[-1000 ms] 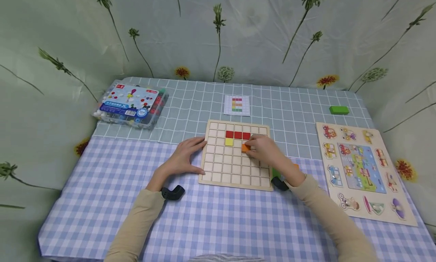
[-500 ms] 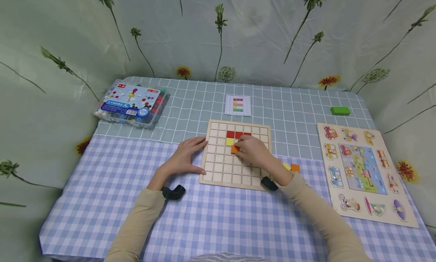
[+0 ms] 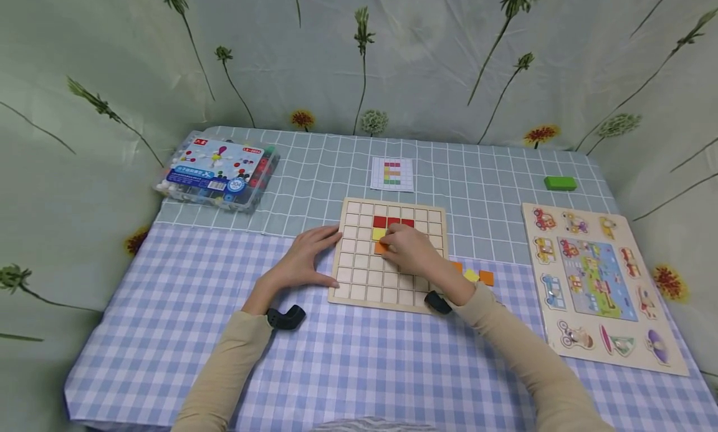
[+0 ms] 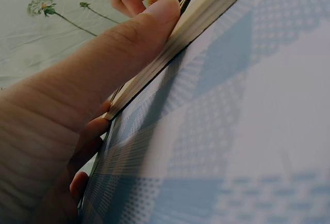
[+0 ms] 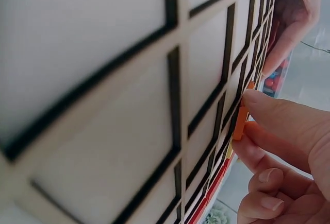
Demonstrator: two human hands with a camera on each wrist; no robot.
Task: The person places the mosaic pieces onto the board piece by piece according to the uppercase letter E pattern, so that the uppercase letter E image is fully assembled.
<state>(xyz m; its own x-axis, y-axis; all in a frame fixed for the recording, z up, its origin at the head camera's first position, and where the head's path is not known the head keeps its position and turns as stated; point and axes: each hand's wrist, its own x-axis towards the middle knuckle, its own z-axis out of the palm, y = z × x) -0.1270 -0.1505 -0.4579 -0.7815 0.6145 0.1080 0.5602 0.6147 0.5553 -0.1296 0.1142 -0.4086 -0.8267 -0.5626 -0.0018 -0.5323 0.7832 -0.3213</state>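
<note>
A wooden grid board (image 3: 359,277) lies in front of me. My left hand (image 3: 307,257) rests at its left edge, fingers spread; the left wrist view shows the thumb (image 4: 139,33) on the board's edge. My right hand (image 3: 414,251) pinches an orange square tile (image 3: 380,249) between thumb and fingertips, down at the grid just below a yellow tile (image 3: 378,234). The right wrist view shows the orange tile (image 5: 240,123) tilted against the grid. Red tiles (image 3: 379,222) form a row above the yellow one, partly behind the fingers.
Loose orange tiles (image 3: 486,278) and a yellow tile (image 3: 472,275) lie right of the board. Behind it is a pattern card (image 3: 377,181). A clear case (image 3: 215,170) stands back left; a peg puzzle (image 3: 603,282) and green block (image 3: 560,183) are at right.
My right hand has moved left across the grid with the orange tile and brought it under the yellow tile. Loose tiles right of the board have come into view. My left hand stays put.
</note>
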